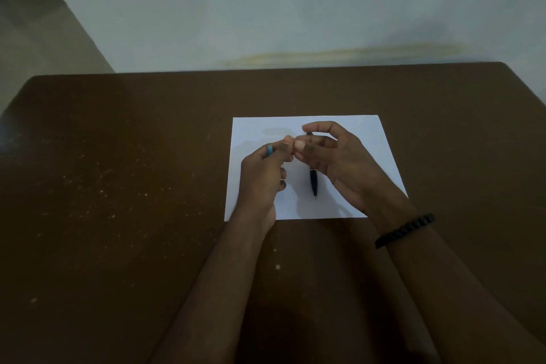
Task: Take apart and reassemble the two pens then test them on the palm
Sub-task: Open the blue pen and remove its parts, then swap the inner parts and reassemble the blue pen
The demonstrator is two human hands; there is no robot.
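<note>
Seen from above, a person's two bare forearms reach forward over a dark brown worktop (pixel 118 186) and meet above a white rectangular sheet of paper (pixel 369 139).

The left hand (pixel 261 174) has its fingers curled around a light blue pen part (pixel 269 151), only a short piece of which shows above the knuckles. The fingertips of this hand touch those of the right hand.

The right hand (pixel 334 162) is loosely curled, its thumb and first fingers pinching something small where the two hands meet; what is pinched is too hidden to make out. A short dark tip (pixel 309 133) shows just behind the right hand's fingers.

A slim black pen (pixel 313 182) lies flat on the paper, below and between the two hands, partly covered at its far end by the right hand, with its fine point facing the person.

A black beaded bracelet (pixel 404 230) circles the right wrist. Behind the hands, beyond the worktop's far edge, stands a pale grey-blue wall (pixel 295 9).
</note>
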